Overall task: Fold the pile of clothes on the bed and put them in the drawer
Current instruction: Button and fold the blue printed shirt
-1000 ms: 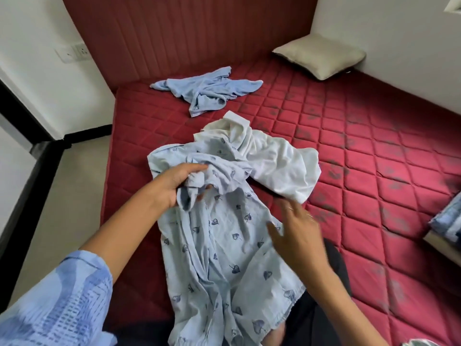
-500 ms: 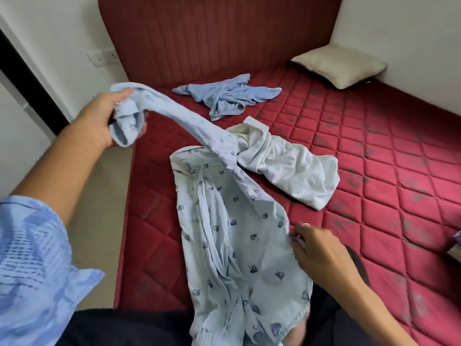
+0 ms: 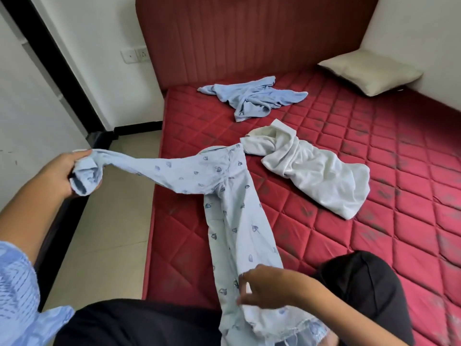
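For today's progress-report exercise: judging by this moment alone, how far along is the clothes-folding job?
Done: nothing looks folded yet, and no drawer is in view. In hand: the left hand grips a sleeve end of the printed light-blue shirt, stretched out sideways, while the right hand holds its lower part. Left: the crumpled white garment and the crumpled blue garment lie on the red mattress.

No text, label, brand, number or sign can be read on anything here.
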Tool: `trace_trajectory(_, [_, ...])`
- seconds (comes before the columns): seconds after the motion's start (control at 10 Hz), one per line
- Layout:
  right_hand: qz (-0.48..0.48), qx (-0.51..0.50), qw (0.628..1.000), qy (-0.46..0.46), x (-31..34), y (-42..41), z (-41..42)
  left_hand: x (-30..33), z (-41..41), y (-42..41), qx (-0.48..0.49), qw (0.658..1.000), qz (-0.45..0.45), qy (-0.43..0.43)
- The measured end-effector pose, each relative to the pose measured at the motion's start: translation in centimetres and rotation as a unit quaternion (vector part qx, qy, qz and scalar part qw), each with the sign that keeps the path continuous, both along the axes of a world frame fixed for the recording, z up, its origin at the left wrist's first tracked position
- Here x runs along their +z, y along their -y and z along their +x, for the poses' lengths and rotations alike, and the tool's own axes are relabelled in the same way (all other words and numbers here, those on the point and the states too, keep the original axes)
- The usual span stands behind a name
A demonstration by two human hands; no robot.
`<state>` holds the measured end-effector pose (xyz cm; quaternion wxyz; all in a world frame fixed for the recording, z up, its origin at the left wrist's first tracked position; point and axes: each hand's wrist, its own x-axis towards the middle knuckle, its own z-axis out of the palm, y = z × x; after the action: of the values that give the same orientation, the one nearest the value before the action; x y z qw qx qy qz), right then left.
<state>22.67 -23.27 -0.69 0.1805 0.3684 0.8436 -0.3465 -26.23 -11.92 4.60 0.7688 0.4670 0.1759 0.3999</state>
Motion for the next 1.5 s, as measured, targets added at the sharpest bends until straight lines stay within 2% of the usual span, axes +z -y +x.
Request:
trace_trajectory(0.1, [0.053, -0.056, 0.997, 0.002, -1.0, -3.1, -0.7, 1.7, 2.6, 3.6, 0.355, 0.900, -0.098, -0.233])
trace_trajectory(0.2, [0.025, -0.090, 0.994, 0.053, -3.6, -4.9, -1.0, 5.7, 6.7, 2.8, 0.487, 0.787, -0.225, -0.305])
trace_trajectory(0.3, [-0.044, -0.052, 0.993, 0.100, -7.3, -4.1, -1.6, 8.0, 9.4, 1.9, 0.505, 0.793, -0.174, -0.295])
trace_trajectory(0.4, [-0.037, -0.048, 0.991, 0.117, -10.1, -2.1, -1.7, 10.6, 12.5, 1.1, 0.486, 0.828, -0.133, -0.247])
trace_trajectory(0.5, [-0.041, -0.084, 0.993, 0.069, -10.6, -2.3, -1.3, 12.4, 17.1, 1.0, 0.429, 0.869, -0.101, -0.224])
trace_trajectory(0.6, [-0.107, -0.182, 0.974, -0.086, -8.4, -3.8, -0.2, 13.4, 22.9, 2.0, 0.337, 0.899, -0.068, -0.271])
trace_trajectory(0.7, [-0.172, -0.374, 0.892, -0.187, -6.4, -5.3, 1.8, 12.9, 28.3, 3.6, 0.213, 0.924, -0.007, -0.319])
trace_trajectory(0.8, [-0.243, -0.525, 0.759, -0.298, -5.6, -6.0, 3.9, 10.2, 33.3, 4.7, 0.052, 0.858, 0.140, -0.491])
trace_trajectory(0.9, [-0.322, -0.574, 0.658, -0.365, -5.6, -5.9, 5.9, 4.2, 37.6, 5.7, -0.104, 0.732, 0.190, -0.646])
trace_trajectory(1.0, [-0.399, -0.555, 0.631, -0.366, -5.7, -4.8, 6.8, -2.2, 41.3, 8.4, -0.152, 0.642, 0.158, -0.734])
trace_trajectory(1.1, [-0.418, -0.555, 0.640, -0.327, -7.1, -3.8, 6.4, -5.6, 43.5, 11.3, -0.137, 0.608, 0.144, -0.769])
trace_trajectory(1.2, [-0.420, -0.584, 0.619, -0.314, -8.6, -2.6, 6.0, -6.7, 44.2, 13.7, -0.130, 0.635, 0.096, -0.755])
trace_trajectory(1.3, [-0.403, -0.551, 0.652, -0.330, -8.8, -1.7, 6.3, -6.5, 43.9, 16.0, -0.141, 0.683, 0.078, -0.713])
trace_trajectory(1.4, [-0.393, -0.517, 0.673, -0.355, -9.2, -1.5, 6.9, -5.1, 42.8, 17.9, -0.221, 0.704, 0.120, -0.664])
trace_trajectory(1.5, [-0.318, -0.479, 0.764, -0.293, -9.3, -1.2, 7.0, -3.4, 40.3, 17.9, -0.251, 0.769, 0.070, -0.583])
